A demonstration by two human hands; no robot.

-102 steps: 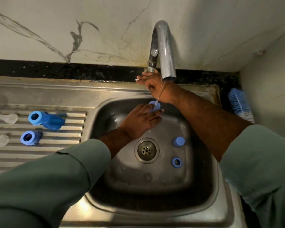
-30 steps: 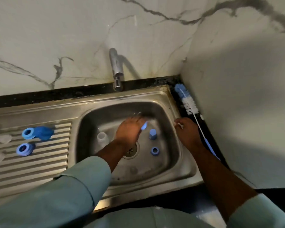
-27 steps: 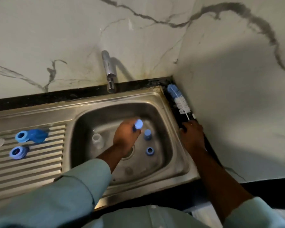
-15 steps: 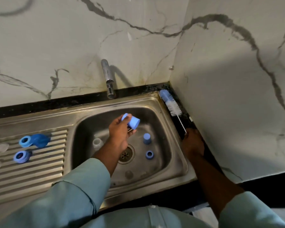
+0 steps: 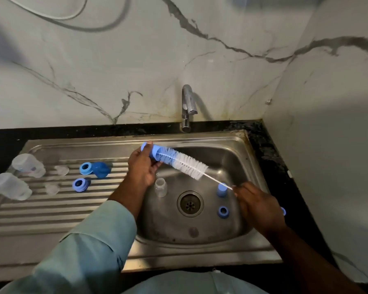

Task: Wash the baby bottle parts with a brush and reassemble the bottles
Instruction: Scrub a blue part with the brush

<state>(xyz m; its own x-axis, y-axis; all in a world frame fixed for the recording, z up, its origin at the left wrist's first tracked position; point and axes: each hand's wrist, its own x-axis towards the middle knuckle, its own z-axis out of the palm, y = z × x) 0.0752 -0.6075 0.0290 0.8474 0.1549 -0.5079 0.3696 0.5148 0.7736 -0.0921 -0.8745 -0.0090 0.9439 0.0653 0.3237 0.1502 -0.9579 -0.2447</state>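
Your left hand [image 5: 141,168] grips smooth blue cap [image 5: 150,150]; bristly brush [image 5: 184,163] tip inside. Right hand [image 5: 258,205] at 4 o'clock pinches thin wire handle.

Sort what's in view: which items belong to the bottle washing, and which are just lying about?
In the job:
- bottle brush, gripped by right hand
- blue cap, held by left hand
- blue parts in sink
- clear bottles on drainboard
- blue rings

Lying about:
- tap
- hose on wall
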